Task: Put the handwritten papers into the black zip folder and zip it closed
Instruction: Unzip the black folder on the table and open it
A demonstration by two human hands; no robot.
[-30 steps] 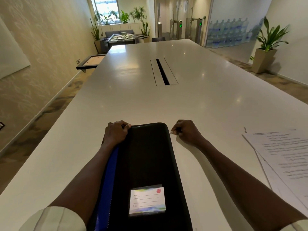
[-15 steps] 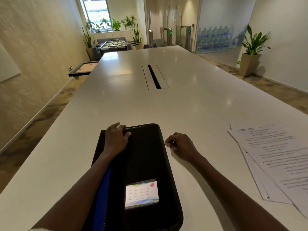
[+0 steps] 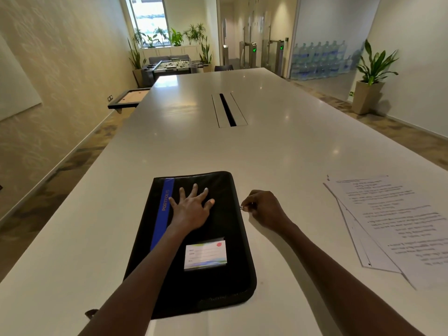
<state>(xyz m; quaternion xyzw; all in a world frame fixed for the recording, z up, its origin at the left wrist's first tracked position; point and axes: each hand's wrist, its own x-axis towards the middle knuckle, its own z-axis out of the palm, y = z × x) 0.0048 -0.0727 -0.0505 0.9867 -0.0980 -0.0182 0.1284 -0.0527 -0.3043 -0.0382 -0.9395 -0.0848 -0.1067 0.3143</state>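
Note:
The black zip folder (image 3: 218,277) with a blue stripe and a name card lies flat on the white table (image 3: 266,151) in front of me. My left hand (image 3: 191,207) presses flat on its cover, fingers spread. At the folder's right edge, my right hand (image 3: 264,209) pinches the small metal zip pull. The handwritten papers (image 3: 397,224) lie in a loose stack on the table to the right, apart from the folder.
A cable slot (image 3: 228,110) runs along the table's middle. A potted plant (image 3: 371,78) stands by the right wall. A low game board (image 3: 128,98) sits left of the table. The table's left edge is close to the folder.
My left hand moved from the folder's far left corner onto its cover and spread flat. My right hand has drawn the zip pull nearer along the right edge. The view tilted.

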